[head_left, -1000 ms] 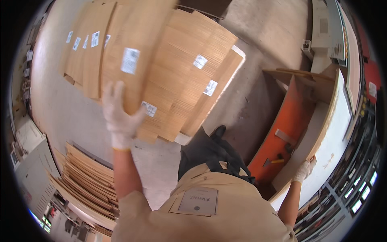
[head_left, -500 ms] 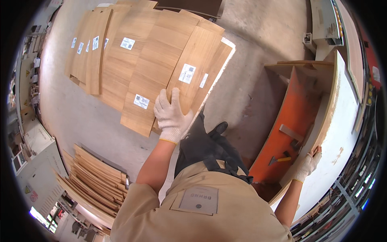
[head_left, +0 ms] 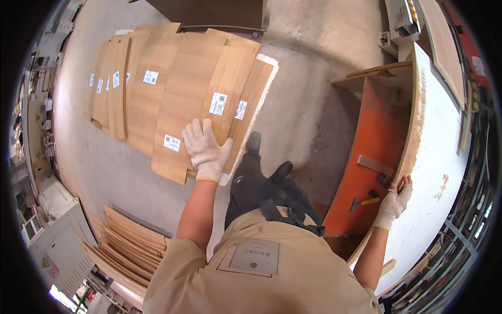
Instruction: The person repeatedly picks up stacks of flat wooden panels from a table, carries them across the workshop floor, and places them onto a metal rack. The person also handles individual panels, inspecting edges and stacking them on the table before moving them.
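Note:
My left hand [head_left: 205, 148], in a white knitted glove, lies palm down with fingers spread on flat wood-grain panels [head_left: 175, 99]. Its fingers rest near the seam between two overlapping boards, beside a white printed label [head_left: 171, 142]. More labels, a middle one [head_left: 218, 103] and a right one [head_left: 240, 110], stick to the boards farther up. My right hand [head_left: 393, 205], in a glove with bare fingertips, is closed over the raw wooden edge of a white tabletop [head_left: 436, 162]. Its palm side is hidden.
Below the tabletop, an orange shelf [head_left: 348, 172] holds a yellow-handled hammer [head_left: 365, 202] and a wooden block [head_left: 374, 165]. Stacked boards [head_left: 128, 246] lean at lower left, near a grey cabinet [head_left: 60, 254]. A dark panel [head_left: 214, 13] is at the far side.
The view has shifted. Under my left hand the upper board has slid left, baring more of the label on the board beneath. My right hand stays at the tabletop's edge.

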Tool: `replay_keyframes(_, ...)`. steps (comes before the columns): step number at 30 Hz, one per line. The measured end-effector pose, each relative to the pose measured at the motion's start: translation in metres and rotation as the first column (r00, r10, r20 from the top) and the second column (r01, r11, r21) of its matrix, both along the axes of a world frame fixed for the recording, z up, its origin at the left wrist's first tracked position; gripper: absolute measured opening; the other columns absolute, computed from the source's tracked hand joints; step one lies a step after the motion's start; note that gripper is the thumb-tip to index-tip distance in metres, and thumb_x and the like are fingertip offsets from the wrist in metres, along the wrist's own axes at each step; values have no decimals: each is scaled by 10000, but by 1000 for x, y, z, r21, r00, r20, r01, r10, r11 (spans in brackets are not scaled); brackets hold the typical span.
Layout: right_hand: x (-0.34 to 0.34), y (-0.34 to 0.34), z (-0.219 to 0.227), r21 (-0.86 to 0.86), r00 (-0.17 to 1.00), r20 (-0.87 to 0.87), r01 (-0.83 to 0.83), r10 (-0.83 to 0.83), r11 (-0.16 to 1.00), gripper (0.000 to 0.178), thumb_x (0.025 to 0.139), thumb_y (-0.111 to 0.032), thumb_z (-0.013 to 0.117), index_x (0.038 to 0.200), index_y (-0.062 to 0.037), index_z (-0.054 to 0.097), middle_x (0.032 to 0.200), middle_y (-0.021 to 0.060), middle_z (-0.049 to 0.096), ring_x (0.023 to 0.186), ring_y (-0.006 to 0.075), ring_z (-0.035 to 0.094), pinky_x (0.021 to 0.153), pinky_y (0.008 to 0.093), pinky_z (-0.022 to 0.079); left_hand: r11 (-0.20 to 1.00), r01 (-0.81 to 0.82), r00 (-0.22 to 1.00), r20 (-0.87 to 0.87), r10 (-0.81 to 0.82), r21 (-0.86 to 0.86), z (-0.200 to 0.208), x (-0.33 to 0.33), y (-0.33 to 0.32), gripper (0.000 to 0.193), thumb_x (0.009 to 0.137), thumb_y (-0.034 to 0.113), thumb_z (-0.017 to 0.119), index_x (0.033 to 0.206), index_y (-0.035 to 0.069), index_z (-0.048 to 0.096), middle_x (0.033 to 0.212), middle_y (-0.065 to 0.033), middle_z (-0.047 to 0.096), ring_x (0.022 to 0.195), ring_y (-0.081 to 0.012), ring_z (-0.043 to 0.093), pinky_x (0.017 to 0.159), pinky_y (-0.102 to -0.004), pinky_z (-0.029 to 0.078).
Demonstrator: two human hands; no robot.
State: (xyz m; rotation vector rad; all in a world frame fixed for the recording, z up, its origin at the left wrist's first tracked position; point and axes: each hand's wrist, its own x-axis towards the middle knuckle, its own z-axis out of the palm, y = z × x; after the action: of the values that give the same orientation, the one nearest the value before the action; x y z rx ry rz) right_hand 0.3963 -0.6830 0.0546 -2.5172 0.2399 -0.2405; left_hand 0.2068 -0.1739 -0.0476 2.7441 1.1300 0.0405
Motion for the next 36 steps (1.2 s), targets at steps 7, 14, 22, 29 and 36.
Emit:
replay_keyframes(7,9,3,14,-50,996,55,-66,69,997,584,875,57,727,1447,36,607,1448,186,621,1357,334,614,1177,402,516,1000,19,1000,13,-19,2,31,11,-19,1012,749,381,959,1565,8,492,1576,-265,512,1478,-451,437,1259,-540,351)
replay_keyframes(14,81,-107,38,794,913,-132,331,-387,510,274,1104,-5,474,1335,7,620,1268,105,666,1192,229,666,998,406,615,863,489,775,390,-498,130,71,125,-48,825,771,239,900,1458,-53,549,1501,-285,543,1371,-511,506,1178,-600,409)
replay_keyframes(22,289,-301,33,978,763,-16,148,-646,150,372,1141,-183,480,1445,31,477,1417,217,520,1294,373,635,1040,519,661,444,887,254,668,-700,127,144,324,-256,666,799,145,834,1390,-26,581,1482,-263,546,1375,-472,543,1150,-530,446)
replay_keyframes(29,483,-370,30,984,804,-140,46,-578,-173,549,1101,-312,630,1511,4,446,1428,265,530,1250,422,675,979,531,663,119,991,93,350,-932,54,147,411,-414,596,848,251,816,1350,6,608,1484,-266,532,1402,-525,490,1181,-630,404)
replay_keyframes(36,539,-395,32,957,822,-114,-61,-558,-285,290,1147,-117,449,1364,58,530,1366,320,580,1185,445,706,1006,543,673,68,997,46,383,-923,46,145,421,-420,516,849,221,790,1286,1,625,1421,-264,551,1337,-554,512,1129,-664,421)
